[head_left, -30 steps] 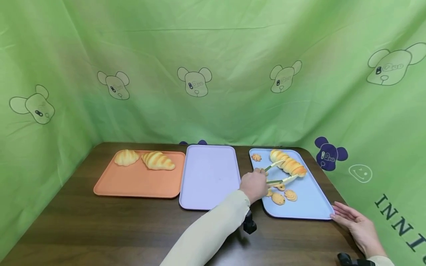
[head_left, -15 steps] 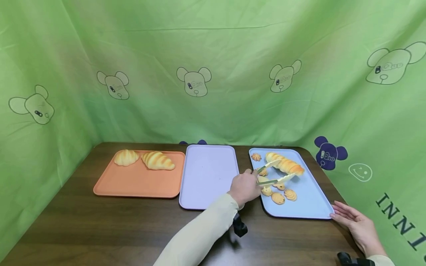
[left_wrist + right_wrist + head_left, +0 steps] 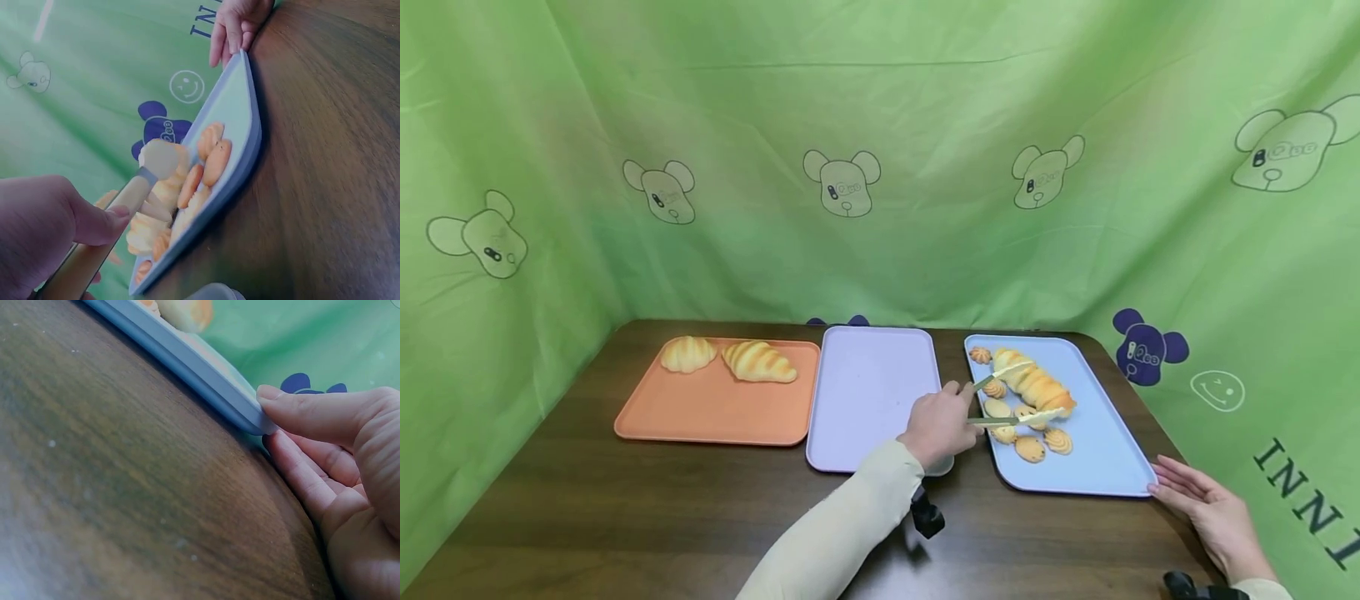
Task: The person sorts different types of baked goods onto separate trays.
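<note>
My left hand grips a pair of tongs whose pale tips lie at both ends of a long ridged bread roll. The roll is over the left part of the blue tray; whether it is lifted off cannot be told. Several cookies lie on that tray, nearest the tongs. In the left wrist view, one tong arm runs under my thumb and the roll is partly hidden. My right hand pinches the tray's near right corner, thumb on the rim, fingers beneath.
A lavender tray lies in the middle of the brown table, under part of my left hand. Left of it, an orange tray carries a small bread and a croissant. A green printed cloth hangs behind.
My left hand and the tongs have moved left and slightly nearer, and the bread roll has shifted left with them toward the cookies. My right hand stays at the tray corner.
</note>
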Motion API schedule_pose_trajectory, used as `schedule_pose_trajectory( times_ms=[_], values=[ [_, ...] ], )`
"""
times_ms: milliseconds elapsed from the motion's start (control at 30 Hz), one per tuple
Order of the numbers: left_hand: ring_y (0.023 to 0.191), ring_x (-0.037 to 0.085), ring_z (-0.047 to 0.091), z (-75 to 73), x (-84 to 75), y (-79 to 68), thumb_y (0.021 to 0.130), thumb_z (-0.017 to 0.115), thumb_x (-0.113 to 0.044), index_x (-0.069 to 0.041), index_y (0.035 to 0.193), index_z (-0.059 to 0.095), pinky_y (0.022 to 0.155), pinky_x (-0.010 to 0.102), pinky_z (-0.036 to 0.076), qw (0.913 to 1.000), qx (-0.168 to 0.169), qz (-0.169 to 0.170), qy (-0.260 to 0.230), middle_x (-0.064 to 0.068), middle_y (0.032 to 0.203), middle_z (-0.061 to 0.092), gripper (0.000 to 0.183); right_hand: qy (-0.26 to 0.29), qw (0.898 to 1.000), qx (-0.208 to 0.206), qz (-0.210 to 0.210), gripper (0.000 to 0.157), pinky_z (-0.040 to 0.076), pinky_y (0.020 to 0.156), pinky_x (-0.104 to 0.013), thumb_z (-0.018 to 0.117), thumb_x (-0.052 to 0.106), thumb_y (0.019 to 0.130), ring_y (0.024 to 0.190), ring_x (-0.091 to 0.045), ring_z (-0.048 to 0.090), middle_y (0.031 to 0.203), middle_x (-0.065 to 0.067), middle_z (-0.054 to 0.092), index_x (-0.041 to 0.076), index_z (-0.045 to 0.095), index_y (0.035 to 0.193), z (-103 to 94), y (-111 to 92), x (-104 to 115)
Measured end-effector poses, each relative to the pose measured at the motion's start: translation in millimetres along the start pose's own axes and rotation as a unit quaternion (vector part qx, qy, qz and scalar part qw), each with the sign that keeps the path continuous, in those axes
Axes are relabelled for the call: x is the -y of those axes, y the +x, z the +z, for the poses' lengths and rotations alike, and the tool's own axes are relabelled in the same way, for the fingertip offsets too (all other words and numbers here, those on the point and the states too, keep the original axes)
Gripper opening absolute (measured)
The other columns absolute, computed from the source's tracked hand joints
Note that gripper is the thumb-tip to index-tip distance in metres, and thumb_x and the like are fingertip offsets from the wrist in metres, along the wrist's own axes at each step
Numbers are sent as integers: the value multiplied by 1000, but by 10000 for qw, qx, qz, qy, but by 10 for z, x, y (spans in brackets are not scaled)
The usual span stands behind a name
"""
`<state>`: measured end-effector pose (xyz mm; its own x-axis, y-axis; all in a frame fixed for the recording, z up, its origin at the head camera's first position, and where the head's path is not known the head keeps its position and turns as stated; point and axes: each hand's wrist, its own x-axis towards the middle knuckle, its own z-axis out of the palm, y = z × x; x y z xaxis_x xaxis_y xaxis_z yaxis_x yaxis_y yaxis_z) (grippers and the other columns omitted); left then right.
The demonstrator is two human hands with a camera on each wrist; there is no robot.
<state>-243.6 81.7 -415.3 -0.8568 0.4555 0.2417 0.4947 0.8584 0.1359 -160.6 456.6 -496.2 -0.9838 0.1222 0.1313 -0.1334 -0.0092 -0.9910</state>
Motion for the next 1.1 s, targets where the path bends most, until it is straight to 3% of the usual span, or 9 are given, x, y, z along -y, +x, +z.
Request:
schedule_pose_trajectory(
  times_ms=[200, 500, 733, 867, 1100],
  values=[
    [66, 10, 60, -55, -118, 93, 85, 75, -39, -9, 141, 57, 50, 25, 46, 9999, -2, 117, 110, 3, 117, 63, 66, -63, 9999, -41, 87, 48, 49, 74, -11, 65, -14, 88, 91, 4, 67, 101, 16, 73, 27, 75, 111, -8, -3, -14],
    [84, 11, 63, 19, -228, 298, 83, 74, -44, -15, 144, 54, 62, 27, 51, 9969, 583, -321, 429, -1, 120, 61, 70, -115, 9999, -28, 31, 48, 49, 74, -11, 65, -14, 88, 91, 4, 67, 101, 16, 73, 27, 75, 111, -7, -6, -18],
    [80, 9, 64, 31, -245, 310, 83, 74, -41, -19, 132, 64, 62, 25, 49, 9961, 368, -159, 785, -4, 103, 65, 55, -34, 10000, -25, -35, 49, 49, 74, -11, 65, -15, 88, 91, 4, 67, 101, 15, 73, 26, 75, 111, 1, 3, -23],
    [77, 9, 63, 61, -202, 285, 82, 75, -38, -19, 124, 68, 64, 25, 49, 9978, 194, -39, 636, -5, 96, 66, 47, -90, 9999, -22, 51, 49, 49, 74, -11, 65, -14, 88, 90, 4, 67, 100, 16, 73, 29, 75, 110, 1, 6, -34],
    [78, 10, 65, 151, -91, 200, 85, 75, -44, -22, 134, 64, 61, 26, 51, 9997, -59, -66, 213, -5, 104, 67, 55, 74, 9999, 52, -55, 51, 50, 74, -12, 63, -17, 88, 91, 3, 68, 102, 14, 73, 27, 75, 111, -16, -5, -49]
  ],
)
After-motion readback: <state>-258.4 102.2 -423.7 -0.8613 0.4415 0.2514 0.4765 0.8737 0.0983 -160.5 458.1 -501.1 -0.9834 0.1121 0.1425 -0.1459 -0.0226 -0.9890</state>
